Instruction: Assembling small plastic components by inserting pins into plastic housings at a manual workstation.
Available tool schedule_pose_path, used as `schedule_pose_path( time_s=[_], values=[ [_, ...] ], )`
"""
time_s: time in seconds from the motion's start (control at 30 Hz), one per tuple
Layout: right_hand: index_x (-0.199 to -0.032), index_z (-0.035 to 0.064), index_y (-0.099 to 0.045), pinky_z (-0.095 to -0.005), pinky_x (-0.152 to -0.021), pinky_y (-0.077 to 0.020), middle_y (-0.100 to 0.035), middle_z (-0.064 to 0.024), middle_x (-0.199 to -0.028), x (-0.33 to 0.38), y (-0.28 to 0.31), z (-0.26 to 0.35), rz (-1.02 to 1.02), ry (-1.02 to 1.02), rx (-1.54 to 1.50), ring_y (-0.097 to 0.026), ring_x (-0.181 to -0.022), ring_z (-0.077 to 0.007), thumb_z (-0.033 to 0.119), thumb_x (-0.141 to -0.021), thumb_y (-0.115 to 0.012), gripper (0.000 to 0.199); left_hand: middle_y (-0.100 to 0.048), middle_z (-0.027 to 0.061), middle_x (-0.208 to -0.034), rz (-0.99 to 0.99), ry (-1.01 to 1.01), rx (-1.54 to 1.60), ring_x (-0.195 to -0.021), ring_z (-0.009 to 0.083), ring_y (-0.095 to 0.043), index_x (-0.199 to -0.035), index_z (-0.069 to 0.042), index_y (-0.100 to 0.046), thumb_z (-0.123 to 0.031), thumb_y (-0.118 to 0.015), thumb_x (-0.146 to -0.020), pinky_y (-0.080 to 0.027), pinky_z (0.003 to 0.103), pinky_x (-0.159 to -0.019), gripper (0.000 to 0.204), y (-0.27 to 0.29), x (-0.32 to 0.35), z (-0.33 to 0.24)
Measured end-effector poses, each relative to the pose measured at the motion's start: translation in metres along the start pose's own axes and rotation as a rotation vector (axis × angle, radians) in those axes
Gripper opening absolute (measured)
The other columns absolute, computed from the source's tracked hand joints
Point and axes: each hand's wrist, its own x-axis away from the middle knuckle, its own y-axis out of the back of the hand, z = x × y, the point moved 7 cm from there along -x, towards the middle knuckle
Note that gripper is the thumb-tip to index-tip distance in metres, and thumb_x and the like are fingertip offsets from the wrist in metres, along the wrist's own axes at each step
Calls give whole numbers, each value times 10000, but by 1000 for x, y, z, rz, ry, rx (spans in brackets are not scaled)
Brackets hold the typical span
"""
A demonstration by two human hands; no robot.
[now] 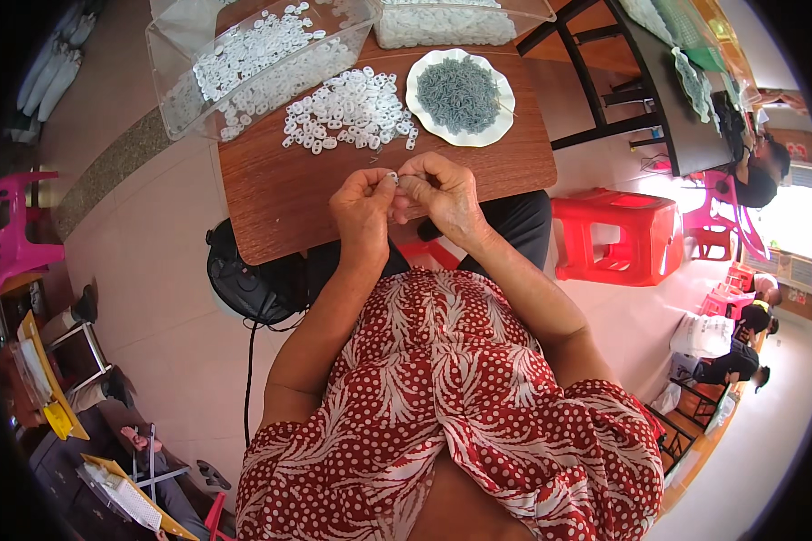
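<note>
My left hand (364, 209) is closed in a pinch on a small white plastic piece (393, 178), held just over the near edge of the table. My right hand (441, 196) meets it there with its fingers pinched together. What the right fingertips hold, if anything, is too small to make out. Beyond my hands lies a loose pile of white oval plastic pieces (356, 106), each with holes in it. To its right, a white plate with a wavy rim (414, 101) bears a heap of small grey pieces (458, 94).
A clear plastic bin (173, 83) of white pieces stands at the table's far left, another bin (521, 18) at the back. The brown table (280, 209) ends just before my lap. A red stool (615, 236) stands right, a black bag (253, 279) left. Other people sit further off.
</note>
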Motion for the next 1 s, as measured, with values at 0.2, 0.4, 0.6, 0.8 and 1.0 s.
schedule_pose_path(
  time_s=[0.2,0.4,0.6,0.8,1.0],
  values=[
    [-858,-26,-536,-207,-481,-461,-561,-53,-693,2,-4,-5,7,77,43,-535,-560,-81,-54,-850,-518,35,-579,66,-655,-57,12,78,-491,98,-532,-834,34,-559,-5,-540,-851,-422,204,-414,47,-2,5,0],
    [-792,-21,-545,-236,-499,-447,-559,-57,-686,-1,-10,-14,-41,109,130,-552,-582,-86,-36,-793,-572,31,-595,91,-694,-50,0,54,-524,136,-568,-865,42,-557,-37,-544,-861,-463,246,-439,80,13,0,10],
    [-904,-9,-613,-255,-597,-475,-619,-91,-761,-11,-12,-21,-50,48,-35,-600,-688,-127,-12,-775,-601,130,-603,101,-761,-70,87,90,-611,147,-591,-898,35,-566,-60,-554,-864,-486,254,-488,101,35,-8,11],
    [-888,15,-637,-340,-638,-458,-596,-129,-773,-59,-12,-7,-138,412,680,-577,-715,-242,50,-725,-624,167,-597,70,-768,-116,58,44,-615,127,-570,-906,15,-573,-80,-572,-862,-468,234,-498,105,60,-12,3],
    [-684,48,-588,-403,-604,-465,-548,-155,-730,-92,-52,-12,-96,625,1168,-541,-735,-326,49,-615,-612,73,-592,58,-757,-105,38,89,-596,109,-543,-907,2,-578,-78,-590,-850,-442,222,-495,99,63,-13,-2]
  ],
)
